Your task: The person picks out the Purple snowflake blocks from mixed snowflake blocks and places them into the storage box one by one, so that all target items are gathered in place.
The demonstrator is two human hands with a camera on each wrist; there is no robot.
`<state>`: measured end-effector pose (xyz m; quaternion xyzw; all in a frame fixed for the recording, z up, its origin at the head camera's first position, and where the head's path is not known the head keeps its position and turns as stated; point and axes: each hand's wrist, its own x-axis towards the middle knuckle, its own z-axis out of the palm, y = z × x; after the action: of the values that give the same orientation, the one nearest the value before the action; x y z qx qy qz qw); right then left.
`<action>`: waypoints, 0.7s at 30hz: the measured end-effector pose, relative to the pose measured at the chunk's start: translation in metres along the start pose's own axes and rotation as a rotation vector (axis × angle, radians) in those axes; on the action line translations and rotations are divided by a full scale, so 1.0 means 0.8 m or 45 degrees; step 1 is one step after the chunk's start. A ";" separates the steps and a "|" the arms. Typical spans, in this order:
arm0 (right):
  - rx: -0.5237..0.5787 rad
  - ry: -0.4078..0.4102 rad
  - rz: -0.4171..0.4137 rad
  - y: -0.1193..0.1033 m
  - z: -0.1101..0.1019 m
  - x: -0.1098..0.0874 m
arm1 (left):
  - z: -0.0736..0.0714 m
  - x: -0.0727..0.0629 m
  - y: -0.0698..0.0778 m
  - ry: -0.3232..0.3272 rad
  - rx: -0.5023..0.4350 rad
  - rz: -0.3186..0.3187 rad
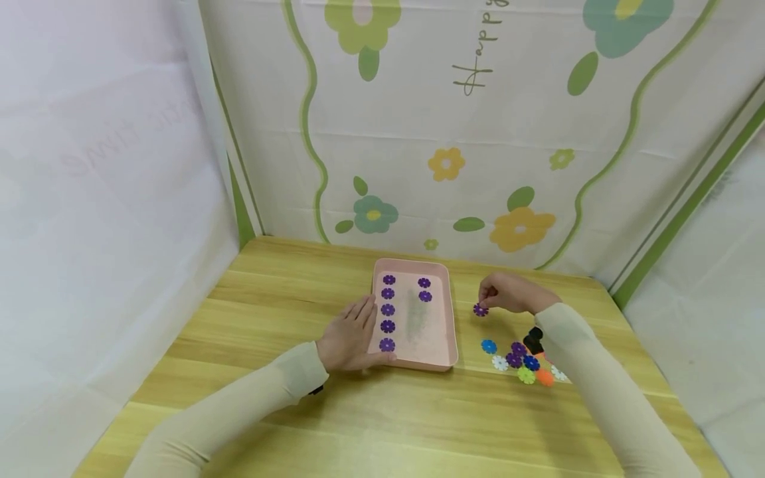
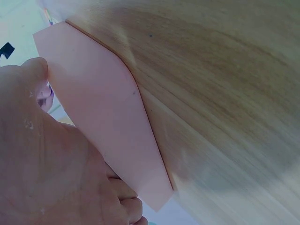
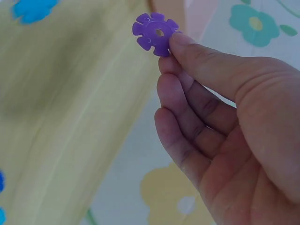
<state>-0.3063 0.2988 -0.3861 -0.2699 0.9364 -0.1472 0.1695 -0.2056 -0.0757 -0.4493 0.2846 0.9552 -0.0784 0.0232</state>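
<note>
My right hand (image 1: 509,293) pinches a purple snowflake disc (image 3: 157,33) between thumb and forefinger, above the table to the right of a pink tray (image 1: 452,332). In the right wrist view the other fingers curl beneath it. My left hand (image 1: 351,334) lies with straight fingers along the tray's left wall, its thumb over the near left corner. Inside the tray, several purple discs (image 1: 388,310) form a column by the left side. Two more purple discs (image 1: 424,296) sit at the far right. From the left wrist, the tray's outer wall (image 2: 98,89) shows beside the palm.
A loose pile of snowflake discs lies right of the tray, among them a blue disc (image 1: 489,346), a white disc (image 1: 500,362), a lime disc (image 1: 526,376) and an orange disc (image 1: 544,378). Black discs (image 1: 533,341) lie near the right sleeve. A flowered cloth (image 1: 406,119) hangs behind the table.
</note>
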 end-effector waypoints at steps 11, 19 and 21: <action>-0.092 0.038 -0.048 -0.056 -0.004 0.054 | 0.000 0.001 0.000 -0.017 0.015 -0.003; -0.129 0.017 -0.112 -0.081 0.017 0.091 | 0.001 0.001 0.000 0.001 0.027 0.006; -0.147 0.003 -0.117 -0.085 0.023 0.098 | 0.002 0.001 0.000 0.000 0.033 0.000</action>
<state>-0.3304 0.1964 -0.3965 -0.3218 0.9301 -0.1007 0.1456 -0.2063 -0.0754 -0.4508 0.2851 0.9540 -0.0909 0.0194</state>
